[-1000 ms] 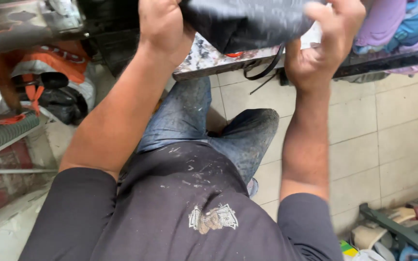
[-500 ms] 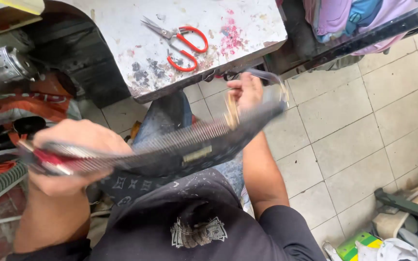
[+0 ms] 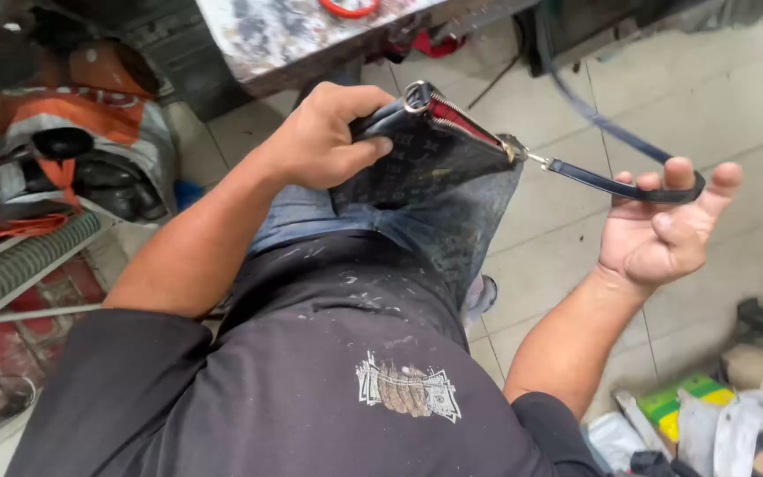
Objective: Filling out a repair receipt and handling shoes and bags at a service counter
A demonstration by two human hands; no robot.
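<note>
Bag, dark patterned pouch with red zipper lining and a metal ring at its top corner, sits over my knee, below the worktable's front edge. My left hand clamps its left end, thumb on the face, fingers curled behind. Dark strap runs from the bag's right corner across my right hand, palm up, fingers spread apart, strap resting on the fingertips. Worktable is paint-stained, with red scissor handles at its top edge. Tiled floor is below; orange-white sack far left.
</note>
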